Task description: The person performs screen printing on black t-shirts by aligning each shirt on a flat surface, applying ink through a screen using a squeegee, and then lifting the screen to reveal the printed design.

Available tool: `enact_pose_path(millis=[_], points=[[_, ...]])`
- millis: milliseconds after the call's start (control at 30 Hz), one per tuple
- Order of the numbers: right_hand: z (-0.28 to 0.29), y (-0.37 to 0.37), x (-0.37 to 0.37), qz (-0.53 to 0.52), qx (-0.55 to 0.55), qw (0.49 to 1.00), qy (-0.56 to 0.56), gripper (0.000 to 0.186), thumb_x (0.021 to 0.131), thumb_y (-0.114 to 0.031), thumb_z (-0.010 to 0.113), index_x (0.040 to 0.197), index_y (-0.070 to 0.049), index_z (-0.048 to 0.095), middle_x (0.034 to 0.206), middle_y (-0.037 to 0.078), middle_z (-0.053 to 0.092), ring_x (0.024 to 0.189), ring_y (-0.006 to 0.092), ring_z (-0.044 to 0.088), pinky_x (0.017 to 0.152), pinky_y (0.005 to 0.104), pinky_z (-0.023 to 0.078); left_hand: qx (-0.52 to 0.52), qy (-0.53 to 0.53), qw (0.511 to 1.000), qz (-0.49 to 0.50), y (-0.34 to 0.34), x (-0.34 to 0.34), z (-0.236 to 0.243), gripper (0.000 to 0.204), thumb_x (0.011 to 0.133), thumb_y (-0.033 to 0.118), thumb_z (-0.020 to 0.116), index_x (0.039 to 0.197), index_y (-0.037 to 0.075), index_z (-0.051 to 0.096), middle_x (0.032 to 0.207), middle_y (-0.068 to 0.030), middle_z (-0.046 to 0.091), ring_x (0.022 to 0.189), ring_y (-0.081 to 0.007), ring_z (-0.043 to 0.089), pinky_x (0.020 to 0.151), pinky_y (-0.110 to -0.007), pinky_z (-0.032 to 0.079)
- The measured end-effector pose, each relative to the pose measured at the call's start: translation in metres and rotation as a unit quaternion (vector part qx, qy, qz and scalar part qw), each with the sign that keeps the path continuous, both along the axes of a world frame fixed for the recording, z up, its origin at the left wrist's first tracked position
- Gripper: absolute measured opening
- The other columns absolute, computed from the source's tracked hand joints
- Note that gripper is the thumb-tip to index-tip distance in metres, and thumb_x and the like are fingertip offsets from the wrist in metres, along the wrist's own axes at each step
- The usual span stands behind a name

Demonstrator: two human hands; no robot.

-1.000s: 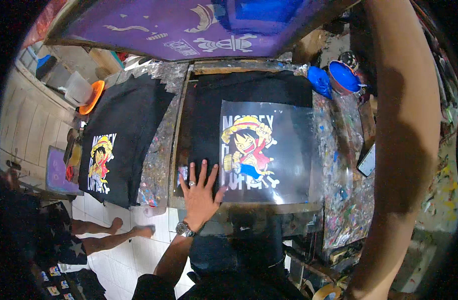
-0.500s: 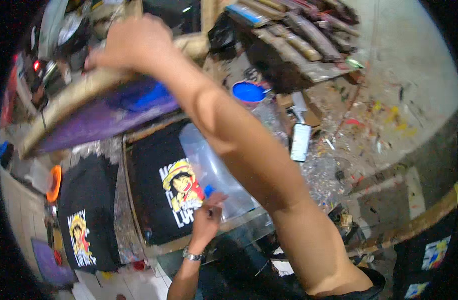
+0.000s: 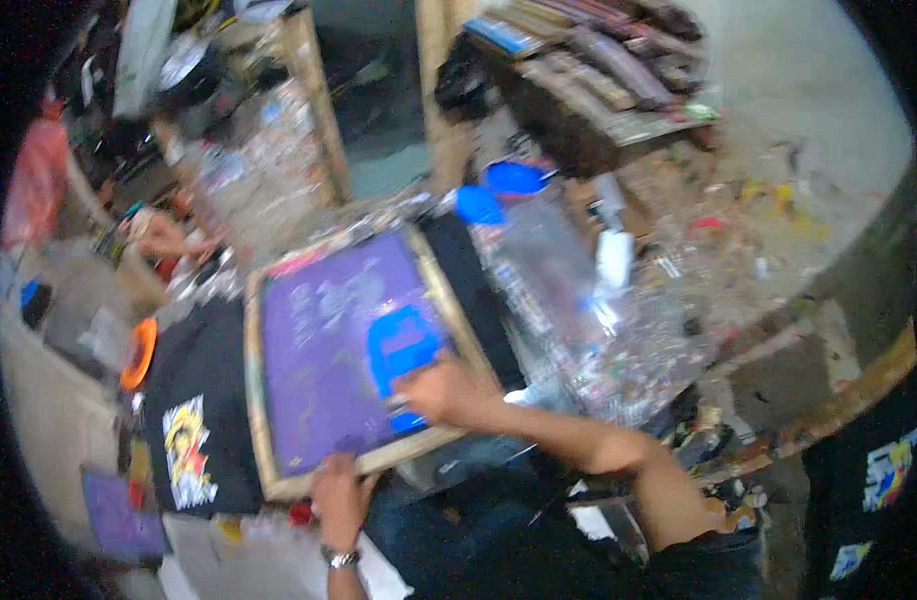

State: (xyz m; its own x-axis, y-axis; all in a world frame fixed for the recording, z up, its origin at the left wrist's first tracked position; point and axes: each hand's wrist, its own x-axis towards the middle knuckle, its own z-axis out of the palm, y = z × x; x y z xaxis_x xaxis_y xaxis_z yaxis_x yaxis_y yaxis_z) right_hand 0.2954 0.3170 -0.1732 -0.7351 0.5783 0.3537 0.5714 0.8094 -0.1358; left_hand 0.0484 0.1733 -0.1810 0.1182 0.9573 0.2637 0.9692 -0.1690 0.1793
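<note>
Before me, a wood-framed, blue-smeared purple screen (image 3: 324, 375) angles away leftward, long axis unclear; left hand (image 3: 340, 497), right hand (image 3: 445, 393): grips too blurred to tell.

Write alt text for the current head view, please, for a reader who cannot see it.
A person's left hand rests at the near edge of a wooden-framed purple screen, while the right hand is over its blue patch. A printed black cloth lies to the left.

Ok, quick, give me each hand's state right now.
Left hand: on the near edge of the wooden screen-printing frame; gripping or resting, cannot tell.
Right hand: curled by the blue ink; too blurred to tell if holding anything.
</note>
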Motion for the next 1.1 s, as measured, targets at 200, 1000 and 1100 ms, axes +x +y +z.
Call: enact_pose_path(millis=[200,1000,1100], points=[[-0.035,-0.037,0.032,-0.049,0.095,0.994,-0.025,0.019,0.091,-0.021,0.063,0.11,-0.02,0.065,0.095,0.003,0.067,0.096,0.0241,0.066,0.099,0.0571,0.04,-0.02,-0.02,1.0,-0.011,0.008,0.02,-0.036,0.041,0.085,0.04,0.076,0.098,0.003,0.063,0.094,-0.0151,0.062,0.093,-0.0351,0.063,0.088,-0.05,0.046],[0.006,-0.066,0.02,-0.13,0.071,0.989,-0.012,0.044,0.082,-0.043,0.076,0.11,-0.013,0.061,0.101,0.007,0.061,0.1,0.028,0.061,0.109,0.0706,0.027,-0.05,-0.032,0.998,-0.01,0.014,0.008,0.014,0.05,0.079,0.046,0.08,0.102,0.003,0.071,0.099,-0.0145,0.068,0.094,-0.0343,0.066,0.083,-0.047,0.049],[0.037,-0.072,0.005,-0.176,0.109,0.975,0.086,0.049,0.077,-0.045,0.081,0.103,-0.008,0.064,0.093,0.007,0.057,0.089,0.0259,0.058,0.103,0.0618,0.028,0.009,-0.011,0.999,-0.049,0.017,-0.012,0.047,0.048,0.08,0.051,0.077,0.092,0.005,0.07,0.088,-0.0118,0.067,0.086,-0.0319,0.066,0.078,-0.046,0.048]])
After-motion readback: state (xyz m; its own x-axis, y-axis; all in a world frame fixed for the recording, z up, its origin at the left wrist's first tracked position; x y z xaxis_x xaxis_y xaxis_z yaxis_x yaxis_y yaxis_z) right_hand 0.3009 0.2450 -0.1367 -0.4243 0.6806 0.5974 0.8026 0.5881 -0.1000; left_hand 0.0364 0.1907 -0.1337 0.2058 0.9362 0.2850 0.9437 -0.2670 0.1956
